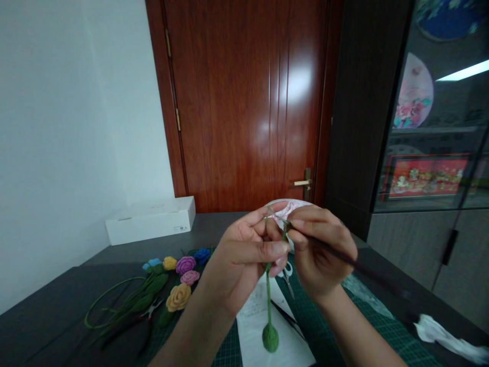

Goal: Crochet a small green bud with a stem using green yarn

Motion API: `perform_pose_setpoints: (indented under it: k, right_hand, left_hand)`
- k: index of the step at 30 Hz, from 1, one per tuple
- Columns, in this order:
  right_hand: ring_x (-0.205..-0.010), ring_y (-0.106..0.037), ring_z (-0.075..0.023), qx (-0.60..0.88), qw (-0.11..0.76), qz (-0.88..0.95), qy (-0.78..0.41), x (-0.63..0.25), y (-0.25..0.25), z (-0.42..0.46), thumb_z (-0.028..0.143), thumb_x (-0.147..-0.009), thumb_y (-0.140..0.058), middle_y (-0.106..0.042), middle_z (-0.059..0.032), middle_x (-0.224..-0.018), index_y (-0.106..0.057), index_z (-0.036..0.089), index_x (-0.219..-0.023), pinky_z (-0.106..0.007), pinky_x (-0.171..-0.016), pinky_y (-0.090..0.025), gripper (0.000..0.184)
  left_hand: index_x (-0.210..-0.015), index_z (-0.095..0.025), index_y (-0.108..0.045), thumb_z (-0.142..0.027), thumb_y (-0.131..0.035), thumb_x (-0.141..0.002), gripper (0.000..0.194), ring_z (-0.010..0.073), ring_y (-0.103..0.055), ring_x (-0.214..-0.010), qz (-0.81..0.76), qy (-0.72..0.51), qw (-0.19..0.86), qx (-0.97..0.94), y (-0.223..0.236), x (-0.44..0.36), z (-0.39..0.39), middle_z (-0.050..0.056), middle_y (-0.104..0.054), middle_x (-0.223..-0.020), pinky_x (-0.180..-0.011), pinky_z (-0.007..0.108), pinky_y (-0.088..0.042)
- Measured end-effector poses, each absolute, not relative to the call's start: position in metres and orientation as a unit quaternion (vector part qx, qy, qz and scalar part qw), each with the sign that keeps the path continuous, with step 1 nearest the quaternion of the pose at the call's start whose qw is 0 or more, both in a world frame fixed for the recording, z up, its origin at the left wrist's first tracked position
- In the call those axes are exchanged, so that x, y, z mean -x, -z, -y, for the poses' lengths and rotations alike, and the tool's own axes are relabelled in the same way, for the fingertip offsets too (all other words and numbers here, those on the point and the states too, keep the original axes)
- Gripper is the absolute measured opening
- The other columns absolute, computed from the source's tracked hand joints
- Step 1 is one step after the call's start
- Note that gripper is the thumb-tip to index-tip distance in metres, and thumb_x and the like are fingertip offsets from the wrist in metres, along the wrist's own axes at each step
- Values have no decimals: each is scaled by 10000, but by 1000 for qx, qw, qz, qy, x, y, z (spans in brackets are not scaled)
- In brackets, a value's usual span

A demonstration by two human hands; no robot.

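My left hand (254, 255) pinches a small green crochet piece (284, 233) between thumb and fingers, with its index finger stretched out. A strand of green yarn (268, 298) hangs from this hand down to a small green yarn ball (270, 338) above a white paper sheet (254, 326). In my right hand (321, 250) is a slim crochet hook (357, 265) with a dark handle, held like a pen. Its thin tip meets the work by the left fingertips. The fingers hide part of the stitches.
Crocheted flowers (179, 297) in several colours lie left, by pliers (147, 317) and a green wire loop (89, 306). Scissors (288, 280) and dark tweezers (286, 316) are under my hands on the green cutting mat (385, 331). A white box (153, 221) stands behind; crumpled tissue (446, 339) lies right.
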State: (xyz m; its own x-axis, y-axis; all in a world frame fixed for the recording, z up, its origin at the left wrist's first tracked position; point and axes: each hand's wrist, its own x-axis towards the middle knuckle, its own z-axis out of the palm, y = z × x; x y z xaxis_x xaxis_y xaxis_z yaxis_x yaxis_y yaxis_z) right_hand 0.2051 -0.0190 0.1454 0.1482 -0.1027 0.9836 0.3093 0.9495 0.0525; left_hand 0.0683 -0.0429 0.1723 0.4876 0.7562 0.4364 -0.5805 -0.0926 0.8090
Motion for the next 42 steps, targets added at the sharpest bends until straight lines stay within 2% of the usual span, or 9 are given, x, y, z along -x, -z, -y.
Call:
perform_pose_setpoints:
  k: [2,6,13,16,21,24,28,36,42]
  right_hand:
    - [-690,-628,-188,64,788,612,-5,-200,-147,19,250,-954,-644,-621,-1,-764,-629,261,-925,-368,-652,-532,33]
    - [-499,-400,-109,44,801,553,-223,-200,-155,20,378,-981,-609,-420,64,-637,-490,251,-794,-254,-481,-366,255]
    - [-450,-298,-74,58,715,575,-393,-206,-164,16,438,-906,-714,-338,92,-615,-362,246,-696,-222,-430,-281,453]
    - [-521,-459,-102,64,712,601,-357,-203,-159,15,425,-890,-737,-491,71,-658,-445,255,-760,-248,-496,-389,362]
    - [-754,-617,-191,152,752,641,26,-207,-144,13,213,-871,-756,-650,10,-786,-600,274,-821,-383,-727,-499,176]
    - [-738,-624,-191,109,742,647,143,-208,-139,10,134,-872,-726,-676,2,-808,-660,279,-881,-389,-721,-488,160]
    - [-659,-599,-171,21,809,587,-28,-199,-145,13,232,-938,-671,-599,15,-738,-633,261,-916,-348,-636,-478,52]
    - [-463,-305,-81,-15,742,521,-422,-199,-164,28,294,-968,-602,-379,79,-600,-430,225,-729,-223,-476,-304,302]
    - [-568,-513,-121,42,757,593,-272,-194,-158,24,267,-956,-639,-537,55,-691,-487,250,-834,-267,-557,-444,195]
  left_hand:
    - [-1261,-76,-661,-82,-776,-705,568,83,-465,-507,-65,-454,700,-547,-173,-65,38,-5,-566,-673,-440,206,-329]
    - [-1270,-50,-663,-69,-759,-680,598,98,-446,-536,-50,-445,699,-557,-172,-59,31,-8,-516,-651,-436,214,-290]
    - [-1234,-45,-685,-57,-775,-637,604,84,-414,-518,-63,-456,684,-565,-175,-55,24,-23,-520,-629,-438,213,-278]
    - [-1310,-105,-646,-44,-802,-653,677,105,-489,-539,-91,-526,607,-589,-173,-58,28,-17,-609,-667,-478,229,-355]
    - [-1314,-175,-658,-13,-822,-650,703,135,-566,-650,-119,-630,489,-592,-168,-71,40,-35,-632,-681,-587,239,-441]
    - [-1273,-147,-678,-13,-811,-651,650,122,-550,-634,-102,-594,554,-574,-168,-71,41,-26,-619,-695,-581,231,-426]
    - [-1283,-68,-669,-43,-769,-662,629,90,-453,-549,-56,-454,702,-546,-172,-61,34,-22,-527,-670,-495,220,-334]
    - [-1275,-70,-690,-48,-771,-664,616,74,-411,-556,-21,-458,696,-553,-177,-51,32,-33,-492,-674,-474,196,-326]
    - [-1384,-145,-616,-30,-806,-720,700,122,-607,-747,-90,-595,506,-619,-171,-64,40,-13,-647,-752,-750,244,-483]
